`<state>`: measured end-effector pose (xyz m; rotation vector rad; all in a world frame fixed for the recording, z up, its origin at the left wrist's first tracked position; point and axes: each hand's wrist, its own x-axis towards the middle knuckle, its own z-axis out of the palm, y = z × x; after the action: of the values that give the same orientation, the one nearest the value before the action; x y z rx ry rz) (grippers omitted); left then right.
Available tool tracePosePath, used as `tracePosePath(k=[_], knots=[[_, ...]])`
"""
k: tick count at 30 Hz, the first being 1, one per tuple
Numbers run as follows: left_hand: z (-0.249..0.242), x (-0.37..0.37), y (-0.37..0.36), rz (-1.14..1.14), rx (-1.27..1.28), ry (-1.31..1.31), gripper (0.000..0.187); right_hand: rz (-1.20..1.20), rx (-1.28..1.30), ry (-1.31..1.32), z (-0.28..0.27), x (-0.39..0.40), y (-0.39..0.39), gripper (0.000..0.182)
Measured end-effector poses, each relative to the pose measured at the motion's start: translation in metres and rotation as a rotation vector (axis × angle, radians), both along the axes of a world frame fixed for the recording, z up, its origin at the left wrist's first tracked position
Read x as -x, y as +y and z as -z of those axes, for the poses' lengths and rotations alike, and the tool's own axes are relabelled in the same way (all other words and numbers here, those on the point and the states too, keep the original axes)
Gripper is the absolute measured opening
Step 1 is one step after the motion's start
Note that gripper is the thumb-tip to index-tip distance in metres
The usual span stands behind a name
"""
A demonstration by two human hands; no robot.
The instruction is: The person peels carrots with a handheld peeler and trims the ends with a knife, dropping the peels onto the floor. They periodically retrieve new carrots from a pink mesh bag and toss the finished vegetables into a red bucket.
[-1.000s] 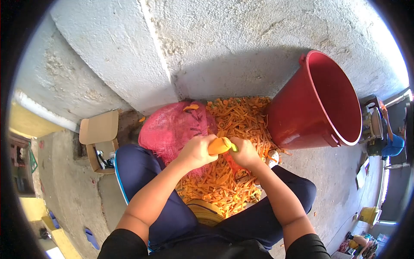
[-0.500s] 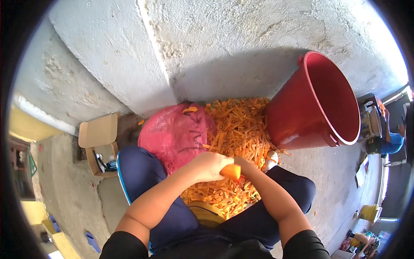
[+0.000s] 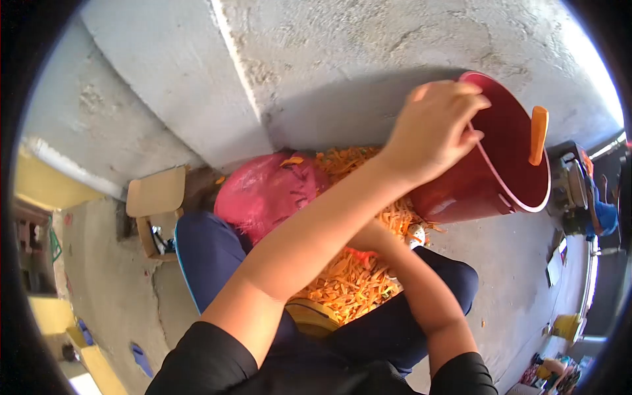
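My left hand (image 3: 438, 128) reaches out at the near rim of the red bucket (image 3: 454, 191), its fingers apart and holding nothing. A peeled carrot piece (image 3: 538, 135) is in the air over the bucket's far rim, apart from the hand. My right hand (image 3: 372, 238) is low over the orange peelings (image 3: 352, 286), partly hidden behind my left forearm. It is closed on a small red tool (image 3: 362, 255), whose kind I cannot make out. A pink mesh sack (image 3: 263, 191) lies beside the peelings, with a strip of peel on top.
A rough white wall (image 3: 329, 59) runs behind the sack and bucket. An open cardboard box (image 3: 155, 197) with small items stands at left. A yellow container (image 3: 313, 316) sits between my legs. At the far right are a person in blue (image 3: 602, 217) and cluttered furniture.
My left hand has moved up and right from my right hand to the bucket and let go of the carrot piece, now in the air. My right hand stays low over the peelings.
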<state>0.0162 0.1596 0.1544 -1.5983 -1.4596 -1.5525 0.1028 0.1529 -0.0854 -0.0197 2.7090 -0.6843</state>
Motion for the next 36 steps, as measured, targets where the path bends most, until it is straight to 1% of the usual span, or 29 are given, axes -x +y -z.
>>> tracePosePath(k=[1,2,3,4,5,6,7,8,9,10,11,14,15,16,18,21,24,27,30,33,36], knots=[[0.023,0.014,-0.016,-0.053,0.091,-0.002,0.029,0.012,0.028,-0.043,-0.034,0.003,0.002,0.032],[0.055,0.033,-0.037,-0.08,0.264,-0.065,0.02,0.053,0.03,-0.192,-0.101,0.004,0.002,0.026],[0.093,0.048,-0.064,-0.192,0.524,-0.251,0.016,0.109,0.006,-0.14,-0.119,0.001,0.011,0.024],[0.13,0.059,-0.096,-0.231,0.663,-0.509,0.018,0.482,0.367,-0.45,-0.154,-0.004,0.015,0.023],[0.171,0.073,-0.131,-0.318,0.799,-0.577,0.019,0.228,-0.006,-0.033,-0.138,-0.01,0.035,0.022],[0.218,0.084,-0.168,-0.488,1.057,-0.662,0.02,0.339,0.044,-0.052,-0.157,-0.016,0.041,0.021],[0.274,0.09,-0.208,-0.501,1.155,-0.614,0.021,0.392,0.038,0.093,-0.161,-0.022,0.044,0.014],[0.308,0.083,-0.238,-0.555,1.33,-0.589,0.024,0.4,0.047,0.175,-0.162,-0.026,0.048,0.015],[0.337,0.077,-0.257,-0.598,1.586,-0.702,0.028,0.408,0.024,0.158,-0.166,-0.025,0.047,0.016],[0.372,0.069,-0.281,-0.514,1.662,-0.833,0.029,0.416,0.0,0.141,-0.169,-0.023,0.046,0.017],[0.394,0.064,-0.296,-0.424,1.73,-0.965,0.03,0.399,0.003,0.133,-0.169,-0.021,0.045,0.017],[0.376,0.057,-0.296,-0.423,1.907,-0.927,0.031,0.359,0.01,0.104,-0.16,-0.011,0.039,0.018],[0.379,0.059,-0.295,-0.416,1.951,-0.943,0.032,0.352,0.002,0.095,-0.155,-0.007,0.038,0.019],[0.388,0.062,-0.298,-0.454,1.911,-0.924,0.034,0.347,-0.008,0.086,-0.152,-0.003,0.037,0.019],[0.414,0.068,-0.298,-0.523,1.822,-0.886,0.037,0.344,-0.018,0.069,-0.148,0.007,0.037,0.018],[0.387,0.087,-0.284,-0.663,1.414,-1.019,0.042,0.331,-0.02,0.022,-0.141,0.02,0.034,0.018],[0.419,0.119,-0.284,-0.604,1.157,-0.667,0.047,0.311,-0.019,-0.023,-0.135,0.034,0.032,0.018],[0.417,0.148,-0.266,-0.413,1.082,-0.666,0.051,0.291,-0.016,-0.053,-0.123,0.046,0.032,0.018],[0.427,0.16,-0.249,-0.433,1.21,-0.692,0.048,0.276,-0.034,-0.094,-0.117,0.055,0.029,0.018],[0.43,0.171,-0.238,-0.541,1.393,-0.85,0.041,0.263,-0.041,-0.154,-0.121,0.065,0.022,0.017],[0.436,0.184,-0.246,-0.654,1.499,-0.789,0.037,0.263,-0.042,-0.195,-0.118,0.072,0.022,0.016]])
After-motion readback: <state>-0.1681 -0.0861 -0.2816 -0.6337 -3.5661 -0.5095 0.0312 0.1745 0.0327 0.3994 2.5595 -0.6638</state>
